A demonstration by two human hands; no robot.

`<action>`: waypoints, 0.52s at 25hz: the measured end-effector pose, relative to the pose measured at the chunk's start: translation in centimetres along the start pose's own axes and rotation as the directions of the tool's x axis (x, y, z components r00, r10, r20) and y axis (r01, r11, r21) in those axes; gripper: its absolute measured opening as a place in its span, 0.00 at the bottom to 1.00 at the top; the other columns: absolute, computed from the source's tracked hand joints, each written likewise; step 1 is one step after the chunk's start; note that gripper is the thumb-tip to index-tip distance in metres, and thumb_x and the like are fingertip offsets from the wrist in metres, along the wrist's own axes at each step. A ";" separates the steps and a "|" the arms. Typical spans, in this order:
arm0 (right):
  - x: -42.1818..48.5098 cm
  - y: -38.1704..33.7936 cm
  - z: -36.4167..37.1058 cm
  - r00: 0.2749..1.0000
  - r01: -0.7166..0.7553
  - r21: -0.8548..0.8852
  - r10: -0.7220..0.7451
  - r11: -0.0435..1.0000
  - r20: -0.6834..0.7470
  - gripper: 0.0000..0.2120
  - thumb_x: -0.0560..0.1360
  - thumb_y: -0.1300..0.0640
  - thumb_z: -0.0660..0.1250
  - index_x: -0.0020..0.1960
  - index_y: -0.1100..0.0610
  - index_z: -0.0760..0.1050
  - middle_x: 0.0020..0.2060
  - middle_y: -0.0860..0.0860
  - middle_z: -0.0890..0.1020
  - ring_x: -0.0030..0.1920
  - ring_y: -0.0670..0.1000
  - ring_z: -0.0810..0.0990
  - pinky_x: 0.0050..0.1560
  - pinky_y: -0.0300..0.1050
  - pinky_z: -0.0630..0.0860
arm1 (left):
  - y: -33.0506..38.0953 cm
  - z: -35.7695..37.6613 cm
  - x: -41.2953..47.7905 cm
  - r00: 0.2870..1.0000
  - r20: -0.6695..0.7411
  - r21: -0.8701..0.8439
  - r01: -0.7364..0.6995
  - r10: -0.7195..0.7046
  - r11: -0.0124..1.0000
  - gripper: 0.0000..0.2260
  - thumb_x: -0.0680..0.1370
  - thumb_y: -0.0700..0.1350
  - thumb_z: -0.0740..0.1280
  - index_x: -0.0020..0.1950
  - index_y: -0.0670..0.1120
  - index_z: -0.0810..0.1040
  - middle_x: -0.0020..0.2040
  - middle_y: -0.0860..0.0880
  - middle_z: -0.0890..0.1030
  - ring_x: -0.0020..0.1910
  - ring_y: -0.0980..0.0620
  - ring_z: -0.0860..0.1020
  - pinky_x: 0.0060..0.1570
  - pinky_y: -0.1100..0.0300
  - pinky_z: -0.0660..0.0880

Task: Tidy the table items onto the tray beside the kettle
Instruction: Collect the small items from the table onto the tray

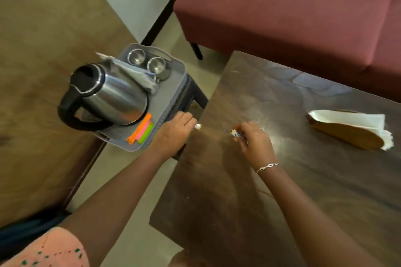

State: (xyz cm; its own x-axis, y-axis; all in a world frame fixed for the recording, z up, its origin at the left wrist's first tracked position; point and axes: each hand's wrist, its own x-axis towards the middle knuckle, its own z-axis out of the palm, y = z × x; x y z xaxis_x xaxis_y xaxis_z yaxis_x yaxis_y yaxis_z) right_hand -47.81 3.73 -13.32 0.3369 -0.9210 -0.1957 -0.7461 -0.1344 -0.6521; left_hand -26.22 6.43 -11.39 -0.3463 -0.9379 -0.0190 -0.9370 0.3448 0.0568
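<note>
Tray [161, 104] beside the kettle [112, 93] already carries coloured clips [141, 130] in front of the kettle and two steel cups [136, 56] behind it. Right of the kettle, at the table [282, 191], the left hand [173, 132] pinches one small battery [198, 126] and the right hand [256, 141] grips a second battery [235, 133]. Farther right, the napkin holder [347, 134] remains, I'd judge.

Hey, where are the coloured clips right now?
In the head view, the coloured clips lie on the grey tray, at its near edge just in front of the kettle and left of the left hand.
</note>
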 end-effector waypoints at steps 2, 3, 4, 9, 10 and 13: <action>2.3 -2.9 1.6 0.997 0.073 -0.023 -0.073 0.997 0.019 0.08 0.72 0.64 0.65 0.51 0.61 0.76 0.46 0.57 0.78 0.47 0.57 0.76 0.45 0.46 0.68 | -4.2 -0.1 -0.4 0.997 -0.001 0.042 0.071 -0.071 0.997 0.07 0.68 0.34 0.62 0.42 0.38 0.78 0.40 0.40 0.79 0.39 0.42 0.80 0.24 0.54 0.75; 3.4 -4.3 2.4 0.994 0.105 -0.023 -0.105 0.994 0.021 0.08 0.72 0.64 0.65 0.51 0.61 0.76 0.46 0.56 0.78 0.47 0.57 0.76 0.44 0.46 0.69 | -6.2 0.0 -0.5 0.995 0.004 0.077 0.095 -0.096 0.993 0.05 0.67 0.33 0.65 0.41 0.38 0.78 0.39 0.40 0.79 0.39 0.43 0.80 0.22 0.55 0.74; 4.3 -5.4 2.9 0.991 0.133 -0.018 -0.133 0.991 0.022 0.08 0.73 0.64 0.65 0.52 0.60 0.76 0.46 0.56 0.79 0.47 0.57 0.76 0.45 0.47 0.70 | -8.0 0.2 -0.6 0.994 0.023 0.114 0.108 -0.111 0.988 0.05 0.67 0.33 0.66 0.40 0.38 0.77 0.38 0.40 0.79 0.38 0.43 0.80 0.21 0.56 0.73; 8.4 -10.5 5.5 0.973 0.228 -0.013 -0.227 0.974 0.030 0.11 0.73 0.64 0.65 0.55 0.59 0.76 0.49 0.56 0.79 0.49 0.56 0.77 0.48 0.51 0.74 | -14.3 2.6 -0.5 0.971 0.239 0.231 -0.081 0.024 0.970 0.07 0.66 0.32 0.63 0.41 0.39 0.77 0.39 0.41 0.78 0.39 0.42 0.79 0.21 0.57 0.72; 9.0 -11.1 6.0 0.973 0.231 -0.020 -0.230 0.973 0.035 0.11 0.73 0.64 0.65 0.55 0.59 0.76 0.49 0.56 0.79 0.49 0.56 0.77 0.48 0.51 0.75 | -14.9 3.5 -0.4 0.952 0.304 0.231 -0.110 0.036 0.967 0.09 0.68 0.33 0.61 0.45 0.39 0.77 0.44 0.41 0.78 0.43 0.42 0.78 0.26 0.55 0.74; 10.5 -12.0 7.0 0.975 0.220 -0.037 -0.219 0.975 0.041 0.12 0.73 0.63 0.66 0.56 0.58 0.76 0.50 0.55 0.79 0.49 0.54 0.77 0.47 0.46 0.72 | -15.8 6.4 -0.3 0.891 0.454 0.191 -0.072 -0.023 0.979 0.11 0.77 0.36 0.55 0.57 0.39 0.70 0.57 0.41 0.72 0.57 0.42 0.70 0.45 0.50 0.74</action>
State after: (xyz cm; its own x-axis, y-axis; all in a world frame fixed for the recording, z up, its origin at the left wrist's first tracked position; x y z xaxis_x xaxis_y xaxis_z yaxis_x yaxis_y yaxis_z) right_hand -31.27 -1.72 -12.69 0.5150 -0.8536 -0.0783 -0.6745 -0.3472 -0.6515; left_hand -11.60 1.51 -18.68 -0.3076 -0.8265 -0.4715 -0.9015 0.4117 -0.1335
